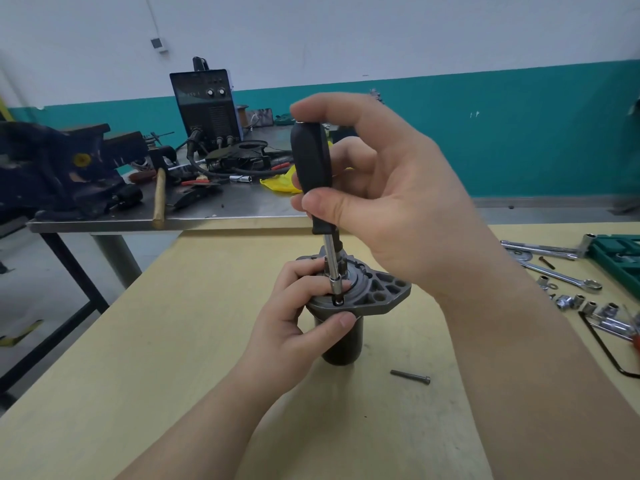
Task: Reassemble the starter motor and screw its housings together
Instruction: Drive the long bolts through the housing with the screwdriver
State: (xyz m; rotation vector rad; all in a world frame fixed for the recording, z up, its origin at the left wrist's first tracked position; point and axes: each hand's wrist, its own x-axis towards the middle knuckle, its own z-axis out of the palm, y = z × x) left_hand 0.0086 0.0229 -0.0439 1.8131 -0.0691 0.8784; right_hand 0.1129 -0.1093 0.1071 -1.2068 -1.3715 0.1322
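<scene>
starter motor (341, 336) stands upright on the wooden table (173, 341), cylindrical body down, grey flanged end housing (377, 292) on top. left hand (294, 323) is wrapped round the top of the body just under the flange, thumb on the flange edge, fingers curled over the rim beside the driver tip. right hand (377, 199) grips the black handle of the screwdriver (311, 178), thumb low on the handle, index finger over the cap. shaft runs down to a socket bit sitting on a bolt head (336, 301) at the near edge of the flange. driver leans slightly, not quite square to the flange.

my read: first housing bolt going in, second one not fitted. spare long bolt (410, 376) lies on the table to the right of the motor, well apart from it.

risks:
- driver tilt means the bit can cam out or the long bolt can cross-thread in the far housing. cannot see how far the thread has engaged.
- left fingers sit touching or just beside the bit. a slip puts the bit into them.
- motor is tall on a narrow base, held by one hand only. side load from the driver can tip it.
- pulling one bolt fully down before the other starts could cock the housing, so the second hole won't line up.

loose sockets (585, 304) and wrenches (554, 271) lie at the right edge of the table.
</scene>
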